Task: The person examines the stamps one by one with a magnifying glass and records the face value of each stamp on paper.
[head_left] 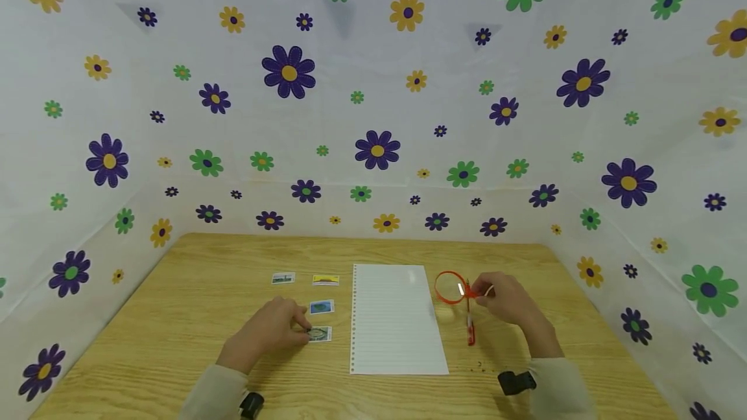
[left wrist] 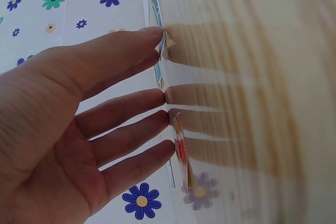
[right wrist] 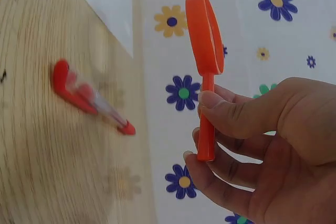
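Observation:
In the head view my left hand (head_left: 270, 328) is at the nearest of several small postage stamps, a greenish stamp (head_left: 321, 334). Thumb and index finger pinch its left end, low at the tabletop; the other fingers of the left hand (left wrist: 73, 124) reach down to the wood in the left wrist view. A blue stamp (head_left: 321, 307) lies just beyond. My right hand (head_left: 506, 298) grips the handle of an orange-red magnifying glass (head_left: 450, 303), held above the table. The right wrist view shows the thumb and fingers of the right hand (right wrist: 262, 135) around that handle.
A yellow stamp (head_left: 325, 280) and a grey-green stamp (head_left: 283, 278) lie farther back. Between the hands is a lined sheet of paper (head_left: 393, 323). A red-and-clear pen (head_left: 470, 332) lies below the magnifying glass, with small dark specks (head_left: 480, 368) nearer me. Flowered cloth surrounds the table.

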Demonstrator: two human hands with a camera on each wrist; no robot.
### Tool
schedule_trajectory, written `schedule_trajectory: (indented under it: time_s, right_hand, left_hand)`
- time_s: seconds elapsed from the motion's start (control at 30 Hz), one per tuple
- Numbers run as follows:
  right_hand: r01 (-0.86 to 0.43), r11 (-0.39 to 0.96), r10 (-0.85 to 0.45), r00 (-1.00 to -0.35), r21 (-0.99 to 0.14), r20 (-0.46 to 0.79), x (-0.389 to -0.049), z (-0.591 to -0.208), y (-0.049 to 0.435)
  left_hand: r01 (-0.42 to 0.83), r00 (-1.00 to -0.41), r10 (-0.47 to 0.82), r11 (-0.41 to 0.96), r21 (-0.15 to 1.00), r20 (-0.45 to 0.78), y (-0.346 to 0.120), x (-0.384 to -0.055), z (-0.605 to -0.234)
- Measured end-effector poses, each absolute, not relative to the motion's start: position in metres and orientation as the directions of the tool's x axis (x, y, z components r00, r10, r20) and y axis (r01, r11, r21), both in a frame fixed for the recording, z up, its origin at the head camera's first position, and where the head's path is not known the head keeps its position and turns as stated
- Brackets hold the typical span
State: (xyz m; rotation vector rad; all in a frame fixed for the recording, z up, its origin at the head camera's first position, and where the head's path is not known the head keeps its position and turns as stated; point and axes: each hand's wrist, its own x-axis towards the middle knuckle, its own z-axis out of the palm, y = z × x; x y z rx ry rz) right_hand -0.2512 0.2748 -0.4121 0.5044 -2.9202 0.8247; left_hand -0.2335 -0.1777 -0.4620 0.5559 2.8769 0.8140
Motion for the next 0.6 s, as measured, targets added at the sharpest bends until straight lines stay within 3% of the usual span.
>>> schedule_trajectory:
  time_s: [0.6]
  right_hand:
    - [-0.188, 0.874, -0.147, -0.981, -0.448, 0.126, -0.246, -0.410, 0.339]
  left_hand:
    - [0.332, -0.922, 0.386, 0.783, 0.527, 0.008, -0.179, -0.234, -0.462]
